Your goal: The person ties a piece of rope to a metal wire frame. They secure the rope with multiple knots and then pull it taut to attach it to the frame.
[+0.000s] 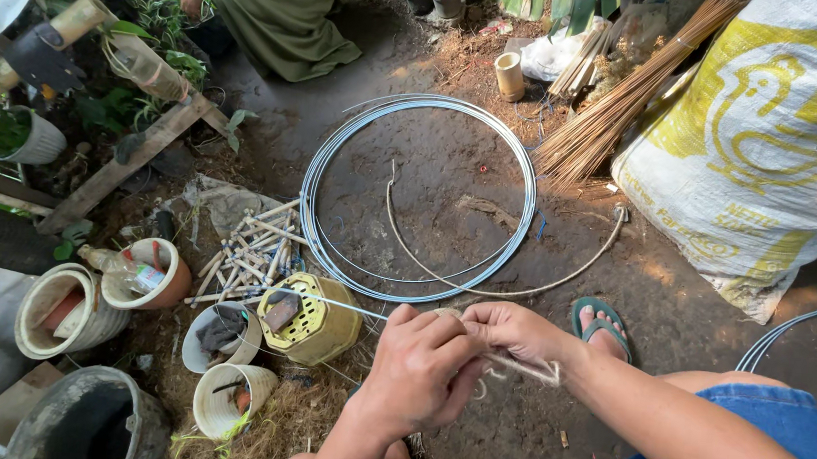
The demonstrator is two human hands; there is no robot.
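Observation:
My left hand and my right hand meet low in the middle of the head view, both pinching a pale fibre rope. A frayed twine end hangs below my right hand. The rope curves away over the dirt in a wide loop to the right and back. It lies partly inside a coil of grey wire resting flat on the ground. A thin wire strand runs from the coil towards my hands. My foot in a green sandal rests beside the rope.
A yellow perforated basket and several pots stand at lower left beside a pile of short sticks. A bundle of thin broom sticks leans on a large white-and-yellow sack. Another person in green crouches at the top.

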